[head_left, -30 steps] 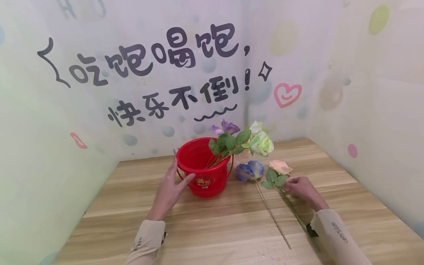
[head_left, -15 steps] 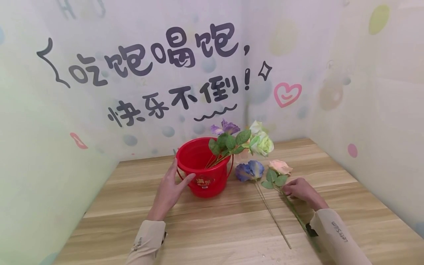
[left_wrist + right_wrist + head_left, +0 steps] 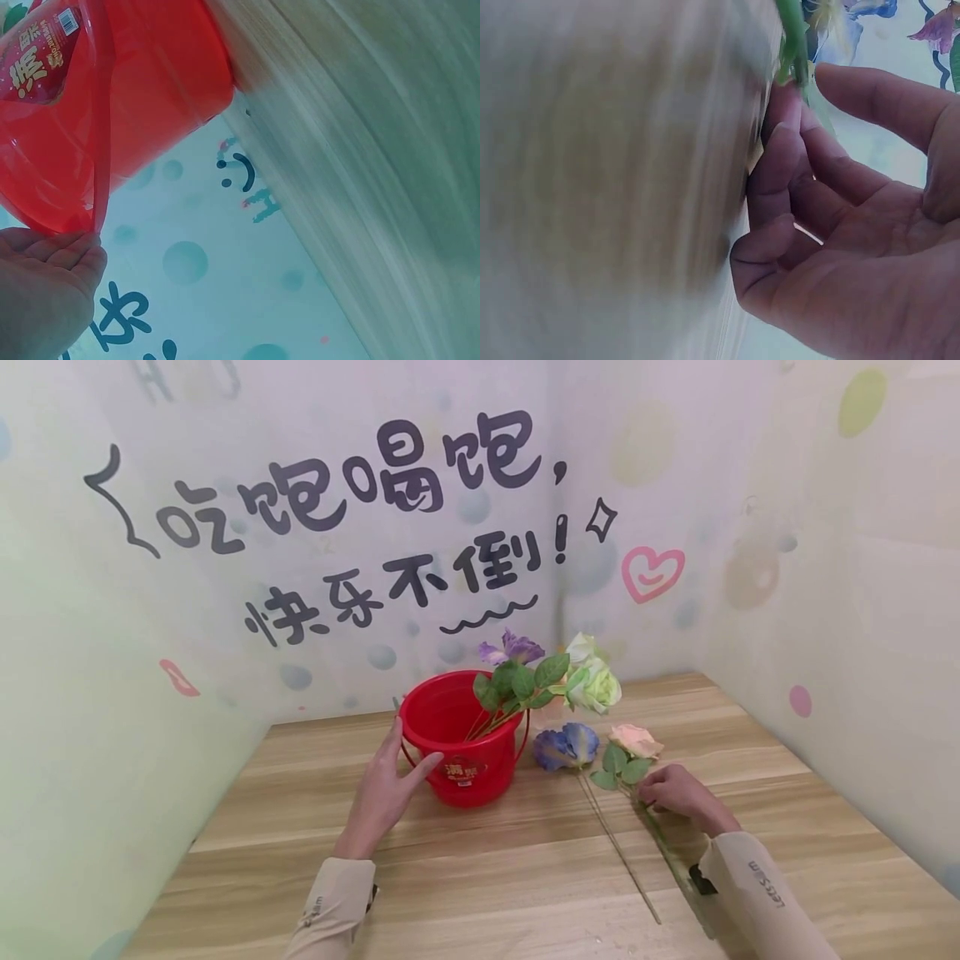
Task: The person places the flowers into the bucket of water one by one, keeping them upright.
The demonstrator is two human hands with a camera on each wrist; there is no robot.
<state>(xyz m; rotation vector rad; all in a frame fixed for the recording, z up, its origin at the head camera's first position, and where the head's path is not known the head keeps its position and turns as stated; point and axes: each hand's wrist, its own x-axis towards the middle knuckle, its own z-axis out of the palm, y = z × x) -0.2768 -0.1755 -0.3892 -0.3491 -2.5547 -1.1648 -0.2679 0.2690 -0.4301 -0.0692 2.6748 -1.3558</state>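
My left hand [image 3: 380, 797] rests against the left side of a red plastic bucket [image 3: 468, 777], fingers stretched along its rim and thumb spread across the front. In the left wrist view the fingertips touch the bucket's rim [image 3: 99, 150]. My right hand [image 3: 680, 793] pinches the green stem of a pale pink rose [image 3: 636, 741] just below its leaves. The right wrist view shows the stem [image 3: 791, 37] between thumb and forefinger, the other fingers curled near the tabletop. Left of the rose lies a blue flower [image 3: 566, 747] with a long thin stem.
A purple flower [image 3: 513, 647] and a pale green rose [image 3: 592, 683] lean out of the bucket to the right. The wooden table [image 3: 465, 893] meets printed walls [image 3: 360, 543] at the back and sides.
My right hand has shifted slightly left and closed on the rose's stem, whose lower end has swung a little left. The left hand and bucket stay put.
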